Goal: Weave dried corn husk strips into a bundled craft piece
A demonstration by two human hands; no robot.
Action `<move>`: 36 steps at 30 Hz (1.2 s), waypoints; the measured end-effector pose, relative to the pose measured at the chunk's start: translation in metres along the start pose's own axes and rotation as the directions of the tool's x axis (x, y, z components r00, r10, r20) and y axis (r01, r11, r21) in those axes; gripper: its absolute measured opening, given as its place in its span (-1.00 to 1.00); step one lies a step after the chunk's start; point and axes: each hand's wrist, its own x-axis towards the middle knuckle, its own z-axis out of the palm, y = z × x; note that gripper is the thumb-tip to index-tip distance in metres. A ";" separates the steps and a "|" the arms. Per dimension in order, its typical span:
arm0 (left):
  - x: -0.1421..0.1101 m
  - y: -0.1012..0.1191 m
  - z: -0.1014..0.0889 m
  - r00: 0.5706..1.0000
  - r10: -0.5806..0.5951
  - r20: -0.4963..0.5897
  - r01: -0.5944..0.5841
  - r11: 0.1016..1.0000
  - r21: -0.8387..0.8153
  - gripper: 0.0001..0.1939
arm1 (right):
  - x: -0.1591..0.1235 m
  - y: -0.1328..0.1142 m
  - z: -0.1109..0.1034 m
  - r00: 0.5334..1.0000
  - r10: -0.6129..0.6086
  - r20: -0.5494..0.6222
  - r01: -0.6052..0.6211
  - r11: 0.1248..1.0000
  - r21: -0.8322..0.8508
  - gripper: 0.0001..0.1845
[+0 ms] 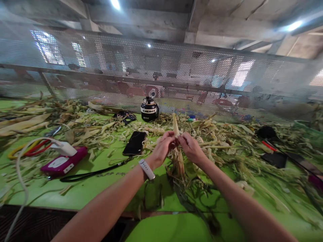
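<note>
My left hand [164,148] and my right hand [190,147] meet above the green table [101,188], both gripping a pale dried corn husk bundle [176,129]. Its tip sticks up between my fingers. Its frayed lower leaves [179,164] hang down under my hands. A white band sits on my left wrist [146,169]. Loose husks [83,129] cover the table around my hands.
A black phone [135,143] lies left of my hands, with a black lanyard [96,172] trailing from it. A magenta device [63,163] with a white charger and cable sits at the left. A black bottle [149,109] stands by the perforated metal screen [176,67]. Dark tools [274,153] lie at the right.
</note>
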 end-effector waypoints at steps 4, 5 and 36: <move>0.000 0.004 0.000 0.999 -0.048 -0.022 0.050 0.994 0.097 -0.70 | -0.001 -0.001 0.002 1.000 -0.027 0.010 0.027 0.999 0.033 -0.75; -0.001 0.005 0.001 0.999 -0.037 -0.015 0.039 0.990 0.135 -0.65 | -0.002 -0.001 0.003 0.999 -0.031 0.008 0.031 0.999 0.033 -0.75; -0.003 0.007 0.013 0.993 0.065 0.098 -0.077 0.989 0.123 -0.58 | -0.007 -0.002 0.001 0.995 -0.097 0.016 0.098 0.991 -0.085 -0.79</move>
